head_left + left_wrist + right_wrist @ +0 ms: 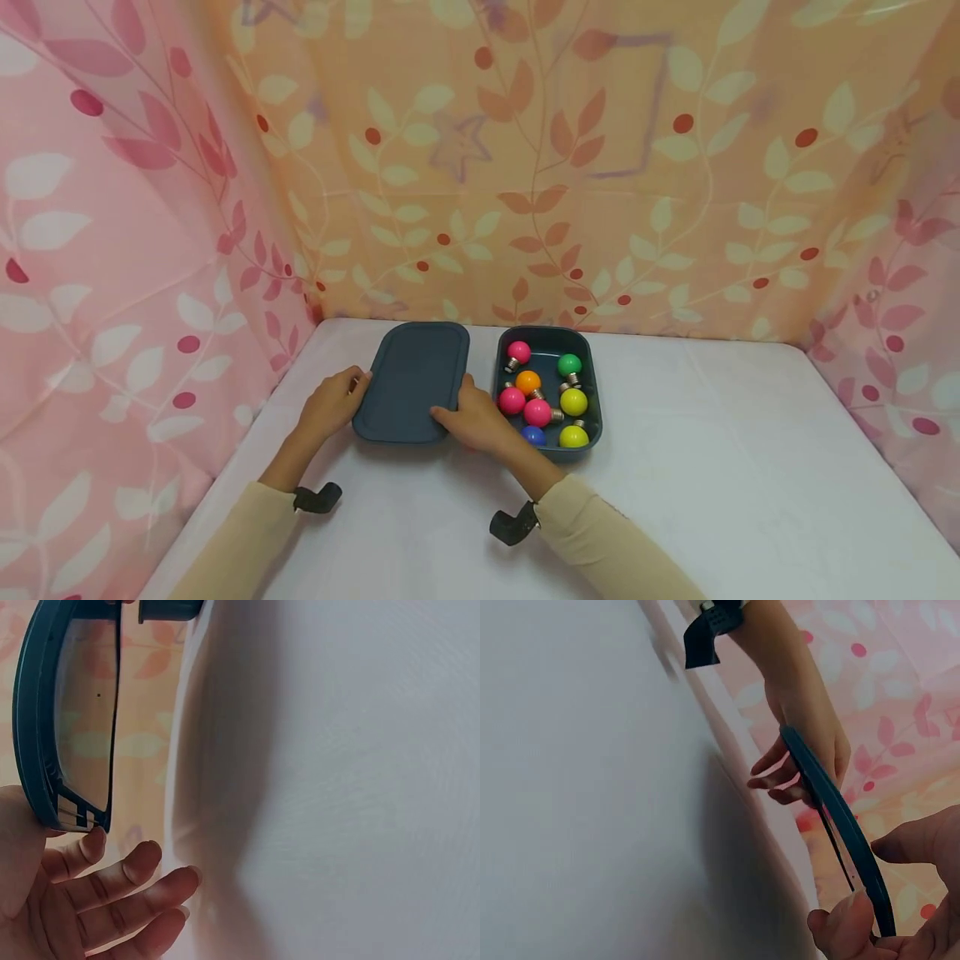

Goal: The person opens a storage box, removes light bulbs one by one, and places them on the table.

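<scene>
A dark blue-grey lid [414, 382] with rounded corners is held up between two hands, top face towards the head camera. At its left edge, the left hand [332, 403] grips it between thumb and index finger; the other fingers spread loosely in the left wrist view. The right hand [480, 419] pinches the right edge, thumb on top and fingers beneath. In the right wrist view the lid [847, 817] appears edge-on, above the white table. Just right of the right hand, a matching container [596, 392] stands uncovered, with several coloured light bulbs [537, 412] inside.
The bulbs are pink, orange, yellow, green and blue, with metal screw bases. A white cloth covers the table [712, 467]. Floral curtains [480, 167] hang behind it and along both sides. Each wrist wears a black camera mount [513, 525].
</scene>
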Available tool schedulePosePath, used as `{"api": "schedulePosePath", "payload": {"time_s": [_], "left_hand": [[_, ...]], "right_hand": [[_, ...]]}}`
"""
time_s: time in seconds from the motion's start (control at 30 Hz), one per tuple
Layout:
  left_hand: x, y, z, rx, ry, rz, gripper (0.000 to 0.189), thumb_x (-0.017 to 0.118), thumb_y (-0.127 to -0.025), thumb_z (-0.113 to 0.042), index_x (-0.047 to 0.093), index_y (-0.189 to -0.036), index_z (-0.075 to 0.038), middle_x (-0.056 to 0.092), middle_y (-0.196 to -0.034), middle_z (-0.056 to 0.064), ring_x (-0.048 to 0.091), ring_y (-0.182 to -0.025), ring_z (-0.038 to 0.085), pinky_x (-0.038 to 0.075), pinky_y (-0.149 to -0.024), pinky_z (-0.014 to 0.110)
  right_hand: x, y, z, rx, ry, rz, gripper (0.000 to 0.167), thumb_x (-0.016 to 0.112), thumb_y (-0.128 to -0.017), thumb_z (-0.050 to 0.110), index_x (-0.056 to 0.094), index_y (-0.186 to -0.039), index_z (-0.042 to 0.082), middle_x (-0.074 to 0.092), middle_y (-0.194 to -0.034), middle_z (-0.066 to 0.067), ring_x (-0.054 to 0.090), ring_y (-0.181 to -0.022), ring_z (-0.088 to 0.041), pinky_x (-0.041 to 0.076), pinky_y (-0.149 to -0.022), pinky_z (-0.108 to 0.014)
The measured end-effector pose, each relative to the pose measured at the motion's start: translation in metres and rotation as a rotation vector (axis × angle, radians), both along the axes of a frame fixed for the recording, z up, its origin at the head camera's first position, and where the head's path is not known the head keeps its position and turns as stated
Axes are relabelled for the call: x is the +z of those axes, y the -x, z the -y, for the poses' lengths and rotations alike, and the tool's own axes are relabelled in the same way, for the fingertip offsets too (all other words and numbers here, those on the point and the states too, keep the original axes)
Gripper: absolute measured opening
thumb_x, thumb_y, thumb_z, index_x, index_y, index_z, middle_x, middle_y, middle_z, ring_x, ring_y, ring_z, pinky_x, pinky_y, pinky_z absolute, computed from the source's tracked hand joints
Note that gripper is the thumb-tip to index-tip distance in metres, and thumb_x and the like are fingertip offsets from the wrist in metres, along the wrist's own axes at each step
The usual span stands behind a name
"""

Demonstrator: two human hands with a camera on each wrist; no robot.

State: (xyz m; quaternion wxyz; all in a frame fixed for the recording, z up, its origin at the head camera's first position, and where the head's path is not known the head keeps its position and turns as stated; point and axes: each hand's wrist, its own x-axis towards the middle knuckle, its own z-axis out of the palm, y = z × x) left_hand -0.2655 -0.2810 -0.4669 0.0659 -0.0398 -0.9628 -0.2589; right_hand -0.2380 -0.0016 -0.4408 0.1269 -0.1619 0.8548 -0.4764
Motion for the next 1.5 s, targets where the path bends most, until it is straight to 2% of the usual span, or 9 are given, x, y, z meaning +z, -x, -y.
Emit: {"api": "schedulePosePath", "payload": {"time_s": [0.1,0.2,0.33,0.47,0.57,0.83,1.0,1.23,1.5], "left_hand": [[-0.001,0.001,0.002,0.003,0.006,-0.010,0.034,0.047,-0.108,-0.033,0.066,-0.103,-0.005,0.067,-0.083,0.009,0.061,-0.069,0.023,0.048,-0.056,0.039],[-0.002,0.003,0.004,0.006,0.014,-0.017,0.034,0.047,-0.108,-0.033,0.066,-0.103,-0.005,0.068,-0.083,0.009,0.062,-0.068,0.023,0.049,-0.056,0.040],[-0.002,0.006,0.006,0.009,0.034,-0.026,0.034,0.047,-0.108,-0.033,0.064,-0.101,-0.005,0.064,-0.076,0.007,0.059,-0.066,0.023,0.046,-0.055,0.039],[-0.003,0.007,0.007,0.020,0.053,-0.030,0.032,0.048,-0.108,-0.032,0.064,-0.098,-0.006,0.061,-0.071,0.006,0.059,-0.066,0.025,0.045,-0.055,0.040],[-0.004,0.008,0.006,0.018,0.061,-0.016,0.031,0.049,-0.107,-0.032,0.063,-0.096,-0.007,0.059,-0.069,0.005,0.058,-0.065,0.024,0.044,-0.054,0.039],[-0.011,0.009,0.006,0.003,0.116,0.022,0.030,0.049,-0.107,-0.033,0.060,-0.091,-0.009,0.055,-0.065,0.003,0.055,-0.061,0.022,0.040,-0.050,0.035],[-0.012,0.009,0.006,-0.004,0.138,0.061,0.030,0.050,-0.106,-0.033,0.061,-0.092,-0.008,0.054,-0.065,0.004,0.054,-0.062,0.022,0.039,-0.051,0.035],[-0.010,0.009,0.006,-0.018,0.183,0.108,0.029,0.053,-0.105,-0.032,0.065,-0.095,-0.007,0.056,-0.067,0.003,0.054,-0.063,0.022,0.041,-0.053,0.035],[-0.011,0.008,0.005,-0.029,0.230,0.122,0.032,0.057,-0.103,-0.032,0.072,-0.098,-0.005,0.061,-0.072,0.003,0.057,-0.069,0.023,0.047,-0.058,0.040]], "right_hand": [[0.001,-0.002,0.007,-0.026,-0.025,0.023,0.088,0.063,-0.098,0.035,0.013,-0.153,-0.013,0.059,-0.059,-0.014,0.051,-0.032,-0.019,0.042,-0.037,-0.023],[0.001,-0.004,0.012,-0.041,-0.035,0.038,0.096,0.063,-0.097,0.035,0.005,-0.155,-0.014,0.064,-0.074,-0.022,0.054,-0.034,-0.021,0.044,-0.038,-0.025],[-0.005,-0.007,0.017,-0.062,-0.040,0.043,0.098,0.064,-0.097,0.035,0.003,-0.154,-0.017,0.065,-0.099,-0.032,0.059,-0.041,-0.025,0.047,-0.040,-0.028],[-0.013,-0.008,0.022,-0.087,-0.066,0.063,0.097,0.063,-0.097,0.036,0.005,-0.154,-0.016,0.060,-0.122,-0.034,0.064,-0.049,-0.029,0.049,-0.041,-0.029],[-0.018,-0.007,0.023,-0.115,-0.097,0.068,0.095,0.063,-0.097,0.037,0.008,-0.154,-0.016,0.057,-0.129,-0.035,0.063,-0.048,-0.029,0.047,-0.039,-0.029],[-0.028,-0.003,0.024,-0.162,-0.112,0.069,0.091,0.063,-0.097,0.035,0.014,-0.154,-0.016,0.055,-0.133,-0.033,0.056,-0.040,-0.024,0.044,-0.034,-0.026],[-0.034,-0.001,0.024,-0.164,-0.159,0.060,0.088,0.064,-0.097,0.036,0.019,-0.153,-0.016,0.057,-0.132,-0.032,0.057,-0.043,-0.023,0.043,-0.033,-0.027],[-0.037,0.001,0.023,-0.154,-0.208,0.046,0.087,0.063,-0.097,0.037,0.021,-0.152,-0.016,0.059,-0.129,-0.031,0.058,-0.043,-0.024,0.044,-0.034,-0.027],[-0.039,-0.003,0.023,-0.143,-0.272,0.007,0.088,0.065,-0.097,0.037,0.022,-0.151,-0.017,0.063,-0.120,-0.030,0.057,-0.040,-0.023,0.046,-0.039,-0.030]]}}
